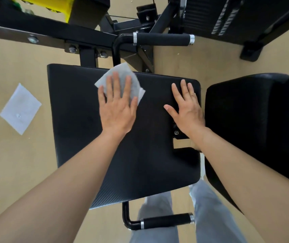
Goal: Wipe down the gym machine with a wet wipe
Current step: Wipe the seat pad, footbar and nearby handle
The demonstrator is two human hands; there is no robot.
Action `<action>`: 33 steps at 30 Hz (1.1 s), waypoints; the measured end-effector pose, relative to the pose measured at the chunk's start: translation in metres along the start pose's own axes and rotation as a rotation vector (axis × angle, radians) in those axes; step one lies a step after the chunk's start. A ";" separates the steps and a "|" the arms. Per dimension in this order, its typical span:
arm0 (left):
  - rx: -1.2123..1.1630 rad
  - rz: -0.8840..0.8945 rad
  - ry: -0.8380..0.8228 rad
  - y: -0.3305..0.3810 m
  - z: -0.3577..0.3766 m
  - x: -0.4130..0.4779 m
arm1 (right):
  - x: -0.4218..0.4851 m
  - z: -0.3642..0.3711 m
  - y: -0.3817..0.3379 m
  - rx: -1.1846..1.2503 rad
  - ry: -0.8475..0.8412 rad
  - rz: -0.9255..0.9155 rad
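No words, numbers or signs can be read on the gym machine [140,155] or on anything near it

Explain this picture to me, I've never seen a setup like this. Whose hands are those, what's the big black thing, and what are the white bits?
This is one picture from a camera worn on a person's head, looking down at their own hands. The black thing is a gym machine's pad, with a foam handle at its far side and a second handle near the person. The left hand presses a white wet wipe flat on the pad, fingers straight. The right hand lies flat on the pad, holding nothing. Another white sheet lies on the floor, at the left.
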State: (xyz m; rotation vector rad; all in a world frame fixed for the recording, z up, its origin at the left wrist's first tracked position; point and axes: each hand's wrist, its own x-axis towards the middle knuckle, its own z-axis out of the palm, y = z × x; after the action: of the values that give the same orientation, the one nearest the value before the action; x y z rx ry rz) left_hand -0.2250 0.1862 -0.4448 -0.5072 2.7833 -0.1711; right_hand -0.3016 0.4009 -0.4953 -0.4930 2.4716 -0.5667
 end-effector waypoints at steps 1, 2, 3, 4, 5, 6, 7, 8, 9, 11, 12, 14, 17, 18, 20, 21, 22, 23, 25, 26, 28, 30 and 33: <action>-0.004 -0.030 -0.004 -0.004 0.002 -0.011 | 0.000 0.000 0.000 -0.014 -0.002 -0.005; -0.003 -0.057 -0.004 -0.005 0.004 -0.023 | 0.001 0.000 0.000 -0.027 -0.002 -0.009; -0.002 -0.070 -0.002 -0.002 0.007 -0.034 | 0.001 0.000 0.000 -0.036 0.000 -0.013; -0.001 -0.051 -0.006 0.005 0.010 -0.045 | 0.001 0.001 0.001 -0.041 0.005 -0.019; 0.001 0.010 -0.027 0.015 0.014 -0.055 | 0.001 0.002 0.002 -0.044 0.013 -0.026; 0.007 0.104 -0.057 0.025 0.018 -0.064 | 0.001 0.003 0.002 -0.043 0.022 -0.032; 0.022 0.206 -0.088 0.035 0.022 -0.071 | 0.001 0.004 0.004 -0.038 0.029 -0.040; 0.042 0.295 -0.108 0.041 0.024 -0.074 | 0.002 0.005 0.004 -0.038 0.032 -0.046; 0.062 0.357 -0.117 0.043 0.025 -0.072 | 0.002 0.006 0.004 -0.044 0.031 -0.048; 0.090 0.402 -0.110 0.039 0.023 -0.059 | 0.004 0.006 0.005 -0.070 0.024 -0.048; 0.097 0.381 -0.099 0.034 0.020 -0.052 | 0.005 0.005 0.005 -0.075 0.016 -0.046; 0.067 0.254 -0.072 0.023 0.013 -0.036 | 0.005 0.003 0.004 -0.076 0.002 -0.042; 0.036 0.096 -0.029 0.002 0.004 -0.018 | 0.004 0.003 0.002 -0.078 0.008 -0.029; 0.038 0.055 -0.020 -0.007 0.000 -0.014 | 0.002 0.003 0.001 -0.074 0.010 -0.022; 0.041 -0.089 0.002 -0.031 -0.006 -0.008 | 0.000 0.007 -0.002 -0.041 0.031 -0.017; 0.033 -0.169 0.012 -0.042 -0.008 -0.004 | 0.000 0.007 -0.003 -0.010 0.048 -0.005; 0.019 -0.259 0.017 -0.052 -0.010 -0.004 | 0.001 0.008 -0.004 0.025 0.051 -0.004; 0.008 -0.333 0.025 -0.058 -0.011 -0.004 | 0.002 0.008 -0.004 0.043 0.060 -0.003; 0.011 -0.426 0.033 -0.062 -0.009 -0.010 | 0.001 0.009 -0.008 0.042 0.082 0.009; 0.014 -0.455 0.033 -0.059 -0.008 -0.014 | 0.000 0.009 -0.012 0.032 0.084 0.003; 0.020 -0.423 0.026 -0.047 -0.007 -0.022 | -0.002 0.007 -0.024 -0.014 0.034 -0.022; 0.061 -0.218 -0.008 -0.030 -0.007 -0.032 | -0.002 0.004 -0.036 -0.062 -0.051 -0.043; 0.143 0.063 -0.079 -0.011 -0.004 -0.035 | 0.002 -0.003 -0.042 -0.074 -0.100 -0.016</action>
State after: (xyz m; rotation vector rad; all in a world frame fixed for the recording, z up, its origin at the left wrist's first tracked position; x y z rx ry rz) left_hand -0.1909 0.1886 -0.4297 -0.3820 2.6818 -0.3263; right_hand -0.2958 0.3656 -0.4732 -0.5566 2.4017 -0.4473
